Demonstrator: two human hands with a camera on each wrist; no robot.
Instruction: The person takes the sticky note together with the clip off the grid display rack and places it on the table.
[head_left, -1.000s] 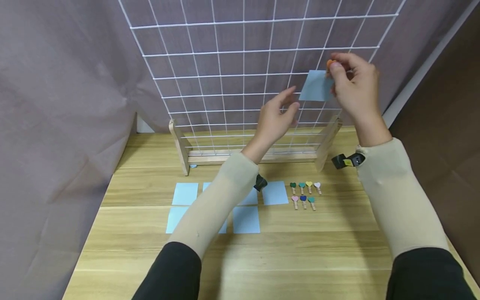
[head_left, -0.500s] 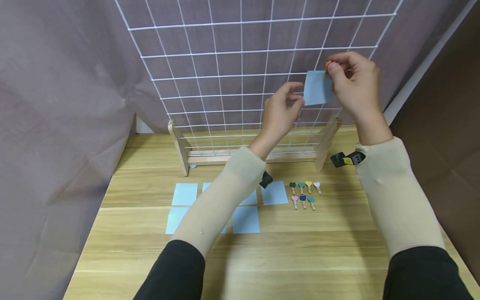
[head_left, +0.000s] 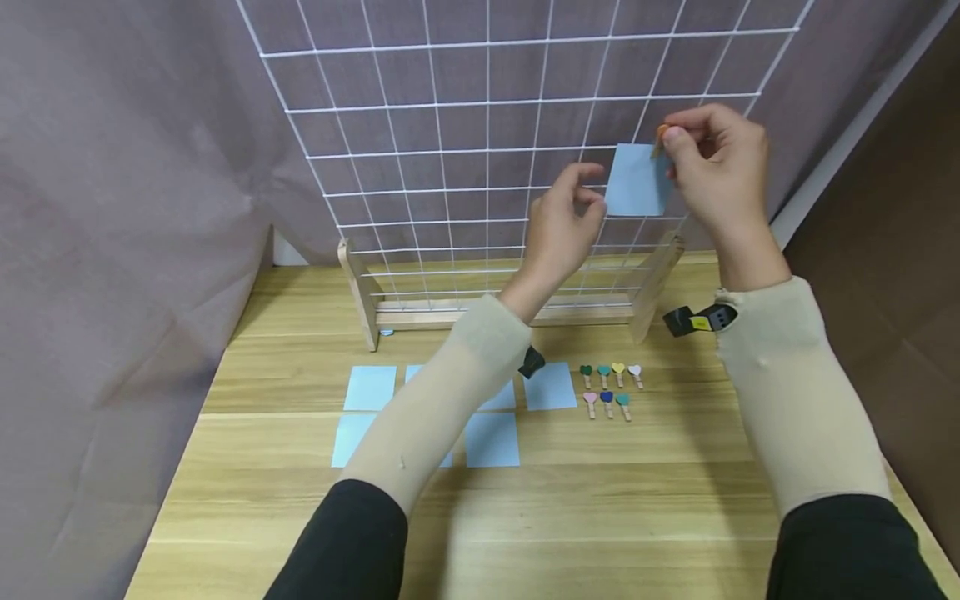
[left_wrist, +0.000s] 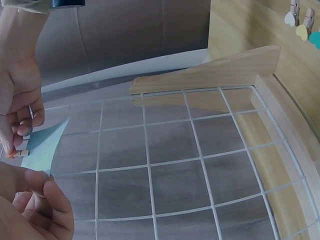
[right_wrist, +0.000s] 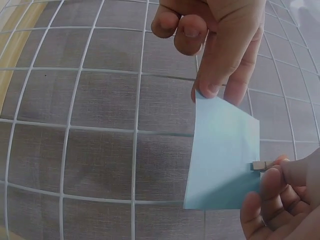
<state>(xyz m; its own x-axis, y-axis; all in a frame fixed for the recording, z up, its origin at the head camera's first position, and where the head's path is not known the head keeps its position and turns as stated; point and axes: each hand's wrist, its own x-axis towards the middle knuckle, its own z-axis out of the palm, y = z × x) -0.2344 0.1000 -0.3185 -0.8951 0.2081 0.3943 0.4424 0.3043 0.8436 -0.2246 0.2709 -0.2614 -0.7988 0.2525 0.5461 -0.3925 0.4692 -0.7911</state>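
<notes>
A blue paper square [head_left: 636,179] lies against the white wire grid [head_left: 450,150], up at its right side. My right hand [head_left: 716,167] pinches a small orange-headed wooden clip [head_left: 660,133] at the paper's upper right corner; the right wrist view shows the clip [right_wrist: 260,166] clamped over the paper's edge [right_wrist: 225,155]. My left hand [head_left: 570,217] is raised beside the paper's left edge, and its fingertips [right_wrist: 210,90] pinch one corner. In the left wrist view the paper [left_wrist: 42,145] hangs between both hands.
The grid stands in a wooden base [head_left: 360,292] at the back of the wooden table [head_left: 600,517]. Several blue paper squares [head_left: 370,387] and several heart-headed clips [head_left: 609,387] lie on the table. A grey curtain [head_left: 112,208] hangs behind and to the left.
My left hand has moved right and curled its fingers onto the paper's left corner. The right hand has stayed at the clip, shifting slightly right.
</notes>
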